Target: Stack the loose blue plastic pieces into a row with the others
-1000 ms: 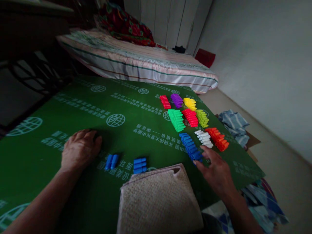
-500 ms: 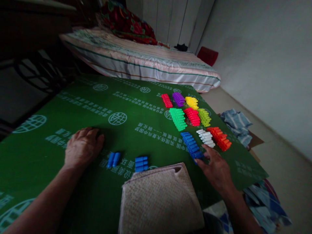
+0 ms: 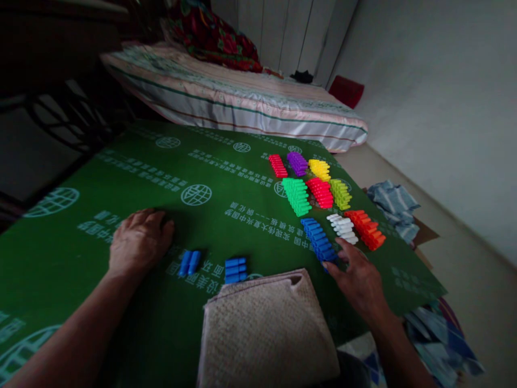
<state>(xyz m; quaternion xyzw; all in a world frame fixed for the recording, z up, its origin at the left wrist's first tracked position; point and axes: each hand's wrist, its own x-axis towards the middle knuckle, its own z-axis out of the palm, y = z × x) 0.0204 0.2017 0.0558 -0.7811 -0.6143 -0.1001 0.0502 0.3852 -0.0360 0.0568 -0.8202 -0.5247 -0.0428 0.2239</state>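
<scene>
My left hand [image 3: 141, 240] rests palm down on the green board [image 3: 133, 188], fingers loosely bent and thumb a little apart, holding nothing. Just right of it lie a pair of blue bullet-shaped plastic pieces [image 3: 189, 263] and a small stack of blue pieces [image 3: 235, 270]. My right hand [image 3: 359, 275] is at the near end of a long row of blue pieces [image 3: 317, 237], thumb on one side and fingers on the other, closed around that end. White pieces [image 3: 342, 228] and orange pieces [image 3: 365, 230] lie just beyond this hand.
Further back sit green [image 3: 296, 196], red [image 3: 320, 192], lime [image 3: 340, 194], purple [image 3: 298, 164] and yellow [image 3: 319, 169] groups, plus a smaller red row [image 3: 278, 166]. A folded beige cloth [image 3: 269, 328] covers the near edge. A bed [image 3: 242, 116] stands behind the board.
The camera view has shifted very slightly. The far end of the blue row looks a little straighter by my right hand; my left hand stays where it was.
</scene>
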